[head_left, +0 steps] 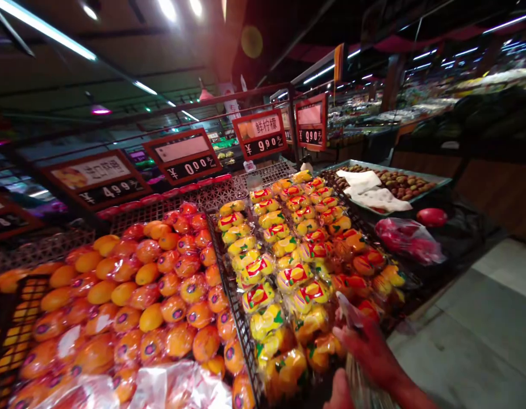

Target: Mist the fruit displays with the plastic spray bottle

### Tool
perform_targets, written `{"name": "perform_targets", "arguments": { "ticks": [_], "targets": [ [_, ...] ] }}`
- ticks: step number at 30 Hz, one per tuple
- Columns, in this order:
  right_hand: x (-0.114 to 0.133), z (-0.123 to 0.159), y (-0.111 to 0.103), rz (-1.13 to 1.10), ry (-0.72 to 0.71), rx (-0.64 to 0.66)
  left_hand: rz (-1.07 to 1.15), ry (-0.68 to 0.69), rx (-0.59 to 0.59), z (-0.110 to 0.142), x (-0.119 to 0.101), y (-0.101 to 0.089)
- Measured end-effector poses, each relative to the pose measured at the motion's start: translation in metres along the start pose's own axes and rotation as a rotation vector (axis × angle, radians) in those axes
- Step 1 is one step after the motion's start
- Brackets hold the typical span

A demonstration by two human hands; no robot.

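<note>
Head view: a supermarket fruit stand. At the bottom right of the frame, the right hand (371,352) pinches a clear plastic bag (359,363), fingers closed on its upper edge. The bag hangs long and narrow, its long axis running from upper left down toward the bottom edge. The left hand (339,393) shows only as a sliver just below; I cannot tell its grip. Both sit at the near edge of the packed lemons (284,255), centre frame. Oranges (130,295) fill the lower left. To handle the bag well, keep the mouth gripped with both hands and spread it wide.
</note>
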State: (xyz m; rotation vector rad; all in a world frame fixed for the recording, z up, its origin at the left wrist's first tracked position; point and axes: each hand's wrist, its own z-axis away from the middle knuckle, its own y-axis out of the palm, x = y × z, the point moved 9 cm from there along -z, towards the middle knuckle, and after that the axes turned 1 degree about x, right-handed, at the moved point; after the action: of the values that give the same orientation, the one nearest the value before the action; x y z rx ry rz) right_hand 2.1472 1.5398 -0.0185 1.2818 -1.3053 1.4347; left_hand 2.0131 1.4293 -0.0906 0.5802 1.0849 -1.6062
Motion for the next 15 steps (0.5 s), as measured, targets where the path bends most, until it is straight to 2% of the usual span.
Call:
{"name": "perform_targets", "arguments": {
  "ticks": [3,6,8,10,15],
  "targets": [
    [0.028,-0.032,0.028,0.071,-0.077,0.124,0.019,0.026,-0.066,-0.017,-0.008,-0.019],
    [0.059,-0.065,0.049,0.125,-0.149,0.137,-0.001,0.058,-0.084,-0.024,-0.019,-0.041],
    [0.082,-0.088,0.061,0.141,-0.183,0.157,-0.018,0.101,-0.138,-0.026,-0.038,-0.062],
    [0.109,-0.112,0.074,0.159,-0.228,0.192,-0.034,0.202,-0.198,-0.028,-0.071,-0.084],
    [0.176,-0.183,0.095,0.230,-0.272,0.201,-0.036,0.561,-0.294,-0.035,-0.169,-0.133]
  ]
}}
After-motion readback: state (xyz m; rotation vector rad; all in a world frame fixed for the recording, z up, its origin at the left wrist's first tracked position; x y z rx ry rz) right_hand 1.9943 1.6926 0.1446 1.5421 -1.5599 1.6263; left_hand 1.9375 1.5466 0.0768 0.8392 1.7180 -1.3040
